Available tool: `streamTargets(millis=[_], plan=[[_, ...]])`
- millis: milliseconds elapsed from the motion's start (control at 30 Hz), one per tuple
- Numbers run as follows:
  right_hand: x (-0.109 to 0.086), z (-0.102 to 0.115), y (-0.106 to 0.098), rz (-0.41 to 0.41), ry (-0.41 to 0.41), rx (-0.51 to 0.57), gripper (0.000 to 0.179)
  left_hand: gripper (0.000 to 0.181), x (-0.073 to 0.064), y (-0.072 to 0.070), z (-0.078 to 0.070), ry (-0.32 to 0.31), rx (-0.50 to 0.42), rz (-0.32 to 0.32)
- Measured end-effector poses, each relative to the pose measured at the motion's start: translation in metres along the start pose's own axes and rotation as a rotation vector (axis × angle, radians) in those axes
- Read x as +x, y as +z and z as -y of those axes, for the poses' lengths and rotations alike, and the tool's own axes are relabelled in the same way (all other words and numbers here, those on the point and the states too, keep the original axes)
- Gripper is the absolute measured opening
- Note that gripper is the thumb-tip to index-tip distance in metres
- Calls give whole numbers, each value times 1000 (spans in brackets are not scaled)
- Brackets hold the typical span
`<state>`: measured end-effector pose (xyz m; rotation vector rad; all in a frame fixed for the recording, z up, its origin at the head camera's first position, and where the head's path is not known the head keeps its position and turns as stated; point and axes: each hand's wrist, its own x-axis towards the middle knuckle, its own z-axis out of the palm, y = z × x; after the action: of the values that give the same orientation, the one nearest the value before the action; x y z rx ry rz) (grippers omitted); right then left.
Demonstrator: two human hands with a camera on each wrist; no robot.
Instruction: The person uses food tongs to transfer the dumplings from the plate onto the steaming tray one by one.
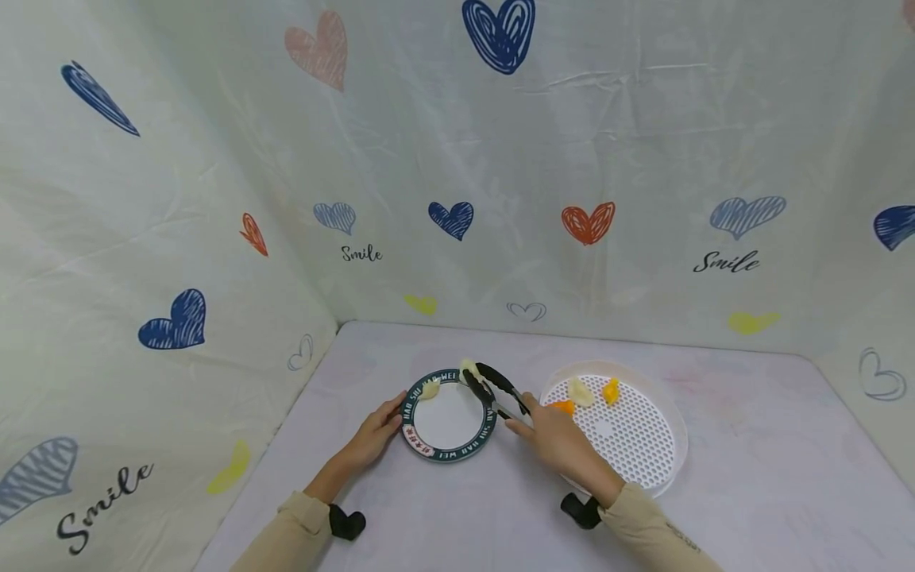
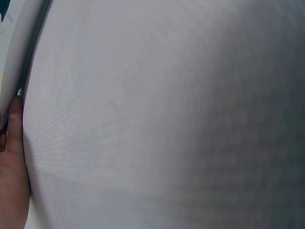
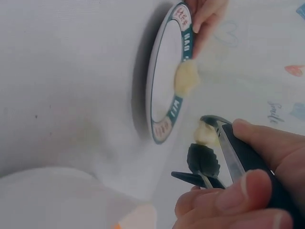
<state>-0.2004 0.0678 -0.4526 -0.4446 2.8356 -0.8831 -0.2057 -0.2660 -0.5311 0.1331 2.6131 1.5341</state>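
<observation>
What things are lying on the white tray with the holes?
On the white tray: a pale yellow piece, a bright yellow piece and an orange piece, partly hidden. The right hand hides part of it; anything beneath cannot be seen.

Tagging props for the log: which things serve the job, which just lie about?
In the job, judging by the hands:
- right hand, gripping black-and-silver tongs
- lumpy pale-yellow piece in the tongs
- left hand, touching round white plate with green lettered rim

Apparently lying about:
- orange piece, bright-yellow piece, on round white perforated tray
</observation>
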Motion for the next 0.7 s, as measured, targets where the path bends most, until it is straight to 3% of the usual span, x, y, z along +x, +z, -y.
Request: streamTargets(millis=[233,467,700], plan=[[-22,-10,-22,-22,-54,31,61,50,0,0,-1,-2,-14,3],[-41,-30,-40,18,10,74,73,50,2,0,2,-9,-6,3],[-62,-48,-55,37,18,62,81,50,2,0,2,-10,-2,8]])
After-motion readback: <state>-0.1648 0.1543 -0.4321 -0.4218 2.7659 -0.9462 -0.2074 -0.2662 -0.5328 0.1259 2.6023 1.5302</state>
